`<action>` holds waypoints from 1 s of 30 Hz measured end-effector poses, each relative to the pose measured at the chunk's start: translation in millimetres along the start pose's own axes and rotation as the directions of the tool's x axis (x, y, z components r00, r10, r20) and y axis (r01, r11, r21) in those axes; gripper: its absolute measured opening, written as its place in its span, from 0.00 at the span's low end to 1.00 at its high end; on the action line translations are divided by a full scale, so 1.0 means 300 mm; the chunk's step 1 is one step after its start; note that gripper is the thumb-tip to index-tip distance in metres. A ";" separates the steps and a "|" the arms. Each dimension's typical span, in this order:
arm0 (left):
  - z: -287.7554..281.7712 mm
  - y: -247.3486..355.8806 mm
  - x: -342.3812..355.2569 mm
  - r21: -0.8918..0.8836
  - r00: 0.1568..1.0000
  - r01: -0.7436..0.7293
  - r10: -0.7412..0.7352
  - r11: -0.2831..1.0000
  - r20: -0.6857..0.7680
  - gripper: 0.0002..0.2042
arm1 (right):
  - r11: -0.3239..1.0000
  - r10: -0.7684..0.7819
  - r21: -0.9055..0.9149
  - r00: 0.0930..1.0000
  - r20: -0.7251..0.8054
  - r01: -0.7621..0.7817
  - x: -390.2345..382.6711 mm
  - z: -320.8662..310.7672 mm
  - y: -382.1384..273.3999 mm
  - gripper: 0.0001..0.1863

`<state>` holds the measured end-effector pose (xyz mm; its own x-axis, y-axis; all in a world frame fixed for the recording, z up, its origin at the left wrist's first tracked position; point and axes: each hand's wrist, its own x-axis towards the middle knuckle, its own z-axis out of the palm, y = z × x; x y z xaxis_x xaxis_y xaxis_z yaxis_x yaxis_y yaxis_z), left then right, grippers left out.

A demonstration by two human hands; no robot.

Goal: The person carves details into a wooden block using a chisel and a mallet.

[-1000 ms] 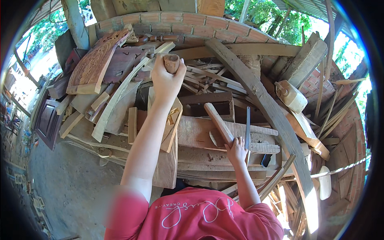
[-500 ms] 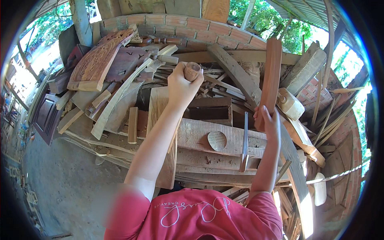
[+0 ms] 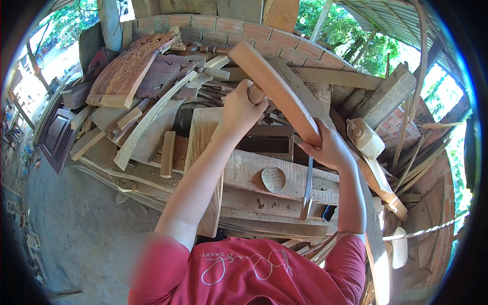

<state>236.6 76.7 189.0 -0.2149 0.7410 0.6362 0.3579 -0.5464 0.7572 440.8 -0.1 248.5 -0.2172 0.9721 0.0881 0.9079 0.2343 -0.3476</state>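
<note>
My left hand (image 3: 243,108) is raised over a heap of timber, closed round a short round wooden piece (image 3: 256,93). My right hand (image 3: 329,148) grips the lower end of a long reddish-brown plank (image 3: 277,87). The plank slants up and to the left, crossing just behind the left hand's wooden piece. Whether the two pieces touch is unclear. Below both hands lies a wide pale board (image 3: 254,173) with a round wooden disc (image 3: 273,179) on it.
Stacked offcuts and curved slats fill the pile, with a carved panel (image 3: 127,66) at the back left and a brick wall (image 3: 229,25) behind. A metal chisel-like tool (image 3: 306,193) leans below my right hand. A pale wooden block (image 3: 364,138) sits right. A dusty floor (image 3: 76,229) lies left.
My right hand took the plank off the pile, stood it upright, then tipped it left toward my left hand. My left hand shifted right and slightly down with its round piece.
</note>
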 end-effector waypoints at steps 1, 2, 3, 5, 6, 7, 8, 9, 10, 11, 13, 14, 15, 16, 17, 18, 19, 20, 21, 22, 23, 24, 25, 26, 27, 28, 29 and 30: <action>-0.003 -0.009 0.001 0.021 1.000 -0.021 0.021 1.000 0.000 0.11 | 1.000 -0.005 0.000 1.000 0.006 0.005 -0.004 -0.017 0.007 0.34; -0.004 -0.014 0.006 0.044 0.999 -0.046 0.046 0.998 -0.005 0.11 | 0.997 -0.077 0.004 0.994 -0.072 0.077 -0.005 -0.045 0.046 0.36; -0.008 -0.015 0.009 0.050 0.999 -0.045 0.045 0.998 -0.015 0.11 | 0.989 -0.148 0.004 0.978 -0.150 0.150 -0.004 -0.066 0.085 0.38; -0.003 0.009 -0.001 0.000 0.999 0.001 -0.001 1.000 0.048 0.11 | 0.977 -0.199 -0.003 0.901 -0.385 0.215 -0.017 -0.057 0.129 0.33; 0.001 0.008 0.000 -0.008 0.999 0.002 -0.002 1.000 0.051 0.11 | 0.824 -0.156 0.403 0.844 -0.513 0.398 -0.007 -0.053 0.133 0.31; 0.002 0.004 -0.001 -0.008 0.998 0.015 -0.014 1.000 0.056 0.11 | 0.475 -0.057 0.685 0.796 -0.603 0.553 0.000 -0.051 0.129 0.29; 0.001 0.003 -0.002 -0.008 0.998 0.027 -0.026 1.000 0.060 0.11 | 0.436 -0.067 0.702 0.798 -0.598 0.563 0.004 -0.035 0.096 0.31; -0.004 0.004 -0.004 -0.013 0.998 0.029 -0.028 1.000 0.057 0.11 | 0.521 -0.037 0.692 0.823 -0.567 0.500 0.010 -0.008 0.089 0.30; -0.013 0.005 -0.003 -0.004 0.998 0.024 -0.023 1.000 0.066 0.11 | 0.816 -0.065 0.497 0.900 -0.431 0.297 0.015 0.031 0.091 0.30; -0.019 0.007 -0.003 0.005 0.997 0.018 -0.018 1.000 0.074 0.11 | 0.979 -0.031 0.186 0.956 -0.292 0.088 0.008 0.054 0.085 0.29; -0.025 -0.006 -0.002 -0.001 0.999 0.015 -0.015 1.000 0.038 0.11 | 0.984 -0.012 0.172 0.989 -0.149 0.038 -0.018 0.005 0.048 0.31; -0.034 -0.012 0.003 -0.009 1.000 0.010 -0.010 1.000 0.012 0.11 | 0.988 0.020 0.153 1.000 -0.006 -0.018 -0.028 -0.011 0.028 0.33; -0.048 -0.017 0.003 -0.006 1.000 0.005 -0.005 1.000 0.006 0.11 | 0.988 -0.107 0.100 0.985 -0.139 0.121 -0.031 -0.015 0.082 0.34; -0.053 -0.011 0.000 -0.004 0.999 0.013 -0.013 1.000 0.030 0.11 | 0.940 -0.058 0.318 0.976 -0.212 0.125 -0.041 -0.020 0.099 0.34; -0.053 -0.005 -0.001 -0.002 0.998 0.022 -0.021 1.000 0.055 0.11 | 0.843 0.004 0.519 0.962 -0.271 0.143 -0.045 -0.023 0.108 0.33; -0.039 -0.015 -0.003 -0.032 0.997 0.024 -0.022 0.999 0.069 0.11 | 0.844 0.004 0.515 0.960 -0.280 0.146 -0.033 -0.013 0.108 0.33; -0.032 -0.015 -0.008 -0.033 0.997 0.025 -0.022 0.999 0.071 0.11 | 0.609 -0.013 0.730 0.924 -0.382 0.310 -0.023 0.016 0.097 0.32; -0.023 -0.014 -0.013 -0.053 0.997 0.010 -0.006 0.999 0.080 0.11 | 0.300 0.009 0.839 0.878 -0.479 0.454 -0.020 0.037 0.077 0.31; -0.016 -0.014 -0.018 -0.075 0.996 -0.003 0.010 0.997 0.090 0.11 | 0.301 0.015 0.839 0.878 -0.479 0.453 -0.034 0.035 0.051 0.31; -0.026 -0.015 -0.017 -0.068 0.996 0.000 0.006 0.998 0.088 0.11 | 0.799 -0.100 0.549 0.954 -0.282 0.246 -0.053 0.012 -0.007 0.31; -0.037 -0.016 -0.012 -0.039 0.997 -0.015 0.018 0.999 0.071 0.11 | 0.998 -0.071 -0.003 0.996 -0.049 0.071 -0.065 0.000 -0.039 0.31; -0.049 -0.016 -0.012 -0.009 0.998 -0.029 0.030 1.000 0.054 0.12 | 0.986 -0.043 0.161 0.998 0.055 0.033 -0.057 0.010 -0.022 0.32; -0.060 -0.012 -0.010 -0.011 0.998 -0.031 0.031 0.999 0.055 0.12 | 0.986 -0.041 0.161 0.998 0.053 0.032 -0.062 -0.005 -0.006 0.32; -0.069 -0.009 -0.006 0.007 0.997 0.001 -0.002 1.000 0.072 0.12 | 0.988 -0.110 0.101 0.989 -0.097 0.120 -0.061 -0.023 0.026 0.32; -0.075 -0.011 -0.003 0.025 0.996 0.034 -0.036 0.999 0.086 0.12 | 0.980 -0.186 0.029 0.953 -0.239 0.198 -0.056 -0.040 0.057 0.32; -0.066 -0.010 -0.003 0.019 0.995 0.032 -0.034 0.999 0.091 0.12 | 0.946 -0.054 0.289 0.949 -0.310 0.149 -0.051 -0.038 0.088 0.31; -0.055 -0.011 -0.004 -0.021 0.996 0.014 -0.012 1.000 0.086 0.11 | 0.947 -0.050 0.286 0.948 -0.313 0.144 -0.049 -0.019 0.099 0.31; -0.045 -0.010 -0.003 -0.062 0.997 -0.005 0.010 0.998 0.081 0.11 | 0.744 0.006 0.605 0.903 -0.431 0.284 -0.048 0.004 0.098 0.32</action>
<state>223.5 72.3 188.0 -0.1370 0.7649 0.6294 0.3017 -0.5730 0.7620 470.2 -7.2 236.0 -0.0365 0.8768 0.4794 0.3964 0.4531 -0.7985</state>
